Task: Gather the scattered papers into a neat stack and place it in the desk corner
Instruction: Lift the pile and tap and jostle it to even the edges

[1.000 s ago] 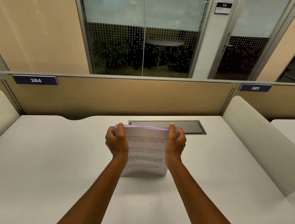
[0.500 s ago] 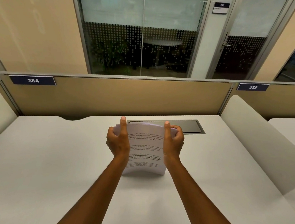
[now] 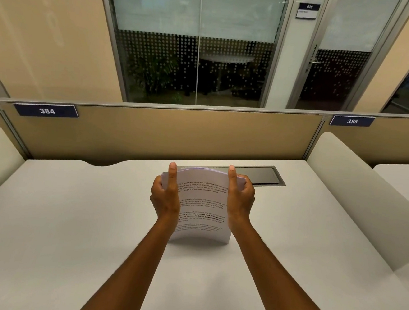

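The white stack of printed paper sheets point(image 3: 203, 204) stands on its lower short edge at the centre of the frame, long axis upright, bowed slightly, resting on the plain white table point(image 3: 56, 228). The left hand point(image 3: 165, 197) clasps its left edge and the right hand point(image 3: 240, 202) its right edge, thumbs up along the front. Neither far table corner lies clearly nearer; both are well apart from the stack.

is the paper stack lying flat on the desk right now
No, the paper stack stands upright on its bottom edge on the desk, gripped at its sides by the left hand and right hand.
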`<state>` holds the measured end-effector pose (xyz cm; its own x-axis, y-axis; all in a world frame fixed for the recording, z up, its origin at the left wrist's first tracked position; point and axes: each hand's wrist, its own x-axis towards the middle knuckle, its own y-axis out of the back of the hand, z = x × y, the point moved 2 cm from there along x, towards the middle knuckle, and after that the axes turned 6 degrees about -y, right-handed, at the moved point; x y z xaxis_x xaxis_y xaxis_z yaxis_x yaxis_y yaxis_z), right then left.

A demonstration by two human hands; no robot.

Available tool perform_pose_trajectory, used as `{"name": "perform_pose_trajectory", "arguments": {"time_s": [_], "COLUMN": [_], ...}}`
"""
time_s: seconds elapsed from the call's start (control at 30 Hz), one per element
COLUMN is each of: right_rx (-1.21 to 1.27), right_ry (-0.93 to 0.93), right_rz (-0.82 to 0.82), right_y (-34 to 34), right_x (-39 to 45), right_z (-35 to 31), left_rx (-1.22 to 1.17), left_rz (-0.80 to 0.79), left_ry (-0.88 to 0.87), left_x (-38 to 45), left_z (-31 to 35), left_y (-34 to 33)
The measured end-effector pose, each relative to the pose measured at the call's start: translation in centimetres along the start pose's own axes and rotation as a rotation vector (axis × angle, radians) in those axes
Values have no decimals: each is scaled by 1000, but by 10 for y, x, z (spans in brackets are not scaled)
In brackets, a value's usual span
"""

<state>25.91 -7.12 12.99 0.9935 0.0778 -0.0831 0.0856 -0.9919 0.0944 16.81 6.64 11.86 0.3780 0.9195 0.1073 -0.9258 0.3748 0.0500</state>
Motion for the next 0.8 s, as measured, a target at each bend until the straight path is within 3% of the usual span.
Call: {"name": "perform_pose_trajectory", "arguments": {"time_s": [0.27, 0.5, 0.8], "right_rx": [-3, -15, -21], "right_ry": [-50, -75, -55], "right_rz": [-29, 24, 34], "right_y": [0, 0, -2], "right_x": [1, 4, 7], "right_z": [7, 4, 0], "left_rx": [11, -41, -44], "left_rz": [-199, 26, 72], "left_ry": [122, 68, 47], "left_x": [-2, 3, 5], "left_z": [-19, 2, 0], "left_y": [3, 0, -5]}}
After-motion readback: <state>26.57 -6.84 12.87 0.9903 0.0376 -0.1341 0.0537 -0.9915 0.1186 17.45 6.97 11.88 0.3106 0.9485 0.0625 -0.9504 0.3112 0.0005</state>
